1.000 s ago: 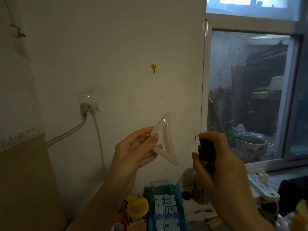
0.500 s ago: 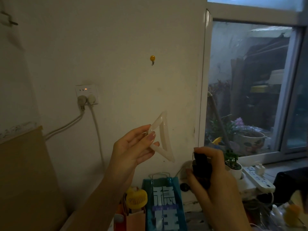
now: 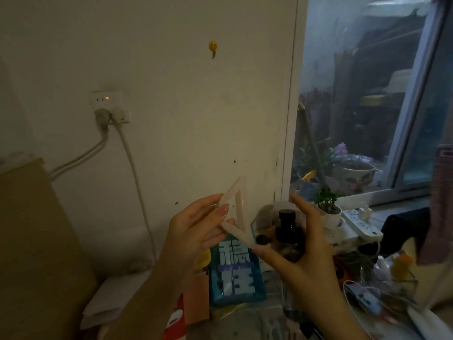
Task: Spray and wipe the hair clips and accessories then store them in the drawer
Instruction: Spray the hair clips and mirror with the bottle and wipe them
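The left hand [image 3: 196,231] is pinching a translucent pale triangular plastic hair clip [image 3: 239,212]. The right hand [image 3: 301,251] is cradling a dark spray bottle [image 3: 288,229], forefinger and thumb spread.

A wall socket [image 3: 109,104] carries two plugs with white cords hanging down. A yellow hook [image 3: 213,47] sits higher on the wall. A teal bag [image 3: 236,273], a small potted plant [image 3: 328,207] and what looks like a power strip [image 3: 362,223] crowd the windowsill.

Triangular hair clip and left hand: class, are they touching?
Touching. The head view shows the left hand pinching the triangular hair clip between thumb and fingers.
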Tool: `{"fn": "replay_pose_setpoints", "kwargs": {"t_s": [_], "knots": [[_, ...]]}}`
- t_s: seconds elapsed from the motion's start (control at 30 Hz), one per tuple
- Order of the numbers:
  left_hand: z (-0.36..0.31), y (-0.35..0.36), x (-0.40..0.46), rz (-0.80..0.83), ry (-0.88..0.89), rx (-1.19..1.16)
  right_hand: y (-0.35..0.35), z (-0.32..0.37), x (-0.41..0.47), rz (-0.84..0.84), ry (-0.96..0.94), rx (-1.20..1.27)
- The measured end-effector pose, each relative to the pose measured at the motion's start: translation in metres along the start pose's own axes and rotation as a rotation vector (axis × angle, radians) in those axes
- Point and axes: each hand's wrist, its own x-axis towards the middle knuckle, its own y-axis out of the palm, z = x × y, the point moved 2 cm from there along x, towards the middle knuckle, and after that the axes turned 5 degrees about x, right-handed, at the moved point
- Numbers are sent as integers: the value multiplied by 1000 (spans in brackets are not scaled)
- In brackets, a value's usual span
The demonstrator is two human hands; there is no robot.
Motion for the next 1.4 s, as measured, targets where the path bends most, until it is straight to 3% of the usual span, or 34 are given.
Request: {"fn": "replay_pose_setpoints", "kwargs": {"t_s": [0.23,0.7,0.97,1.4], "knots": [[55,16,-29,-28,-201,-60,5,-41,-44,4,106,74],[173,52,-88,139,-556,7,-47,-118,-154,-107,474,-33],[253,95,-106,127,-772,63,-100,-182,-181,5,648,-158],[374,210,-101,-60,-969,215,-212,-315,-181,237,973,-127]]}}
